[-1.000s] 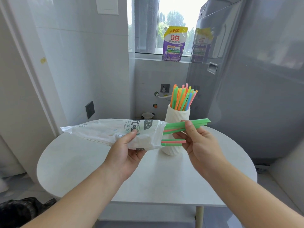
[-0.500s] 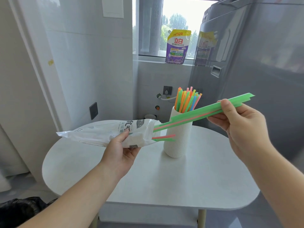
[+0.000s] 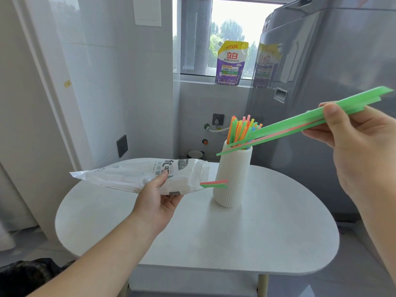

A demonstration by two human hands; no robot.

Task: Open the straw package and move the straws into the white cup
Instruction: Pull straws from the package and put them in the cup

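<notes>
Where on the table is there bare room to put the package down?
The table is bare between its near edge and the white cup, and right of the cup. The left part lies under the package held by the left hand. The cup's mouth is crowded with straws.

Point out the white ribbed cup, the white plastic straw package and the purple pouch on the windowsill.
White ribbed cup (image 3: 233,179): head view, middle of its ribbed wall.
White plastic straw package (image 3: 132,174): head view, its flat side.
Purple pouch (image 3: 230,65): head view, printed front.
</notes>
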